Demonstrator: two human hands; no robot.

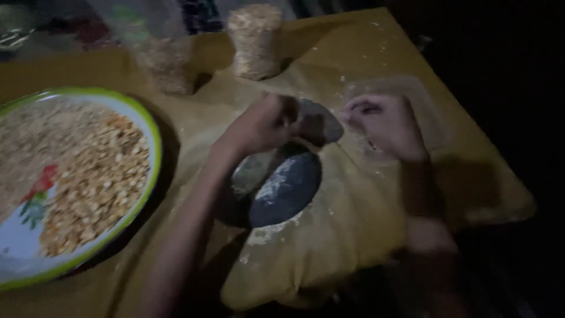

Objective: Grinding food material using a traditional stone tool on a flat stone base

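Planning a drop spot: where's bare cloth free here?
Free: cloth below the right hand, and the far strip right of the grain bag. Crowded: between plate, stone and left hand.

Green-rimmed plate (150, 141) of grain, two clear filled bags (254, 41), yellow cloth (353, 235)

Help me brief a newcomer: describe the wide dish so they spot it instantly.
On the yellow-brown cloth, look far left of the left hand. There lies a wide shallow plate heaped with pale split grains. Unlike the two clear grain-filled bags behind, it has a bright green rim.
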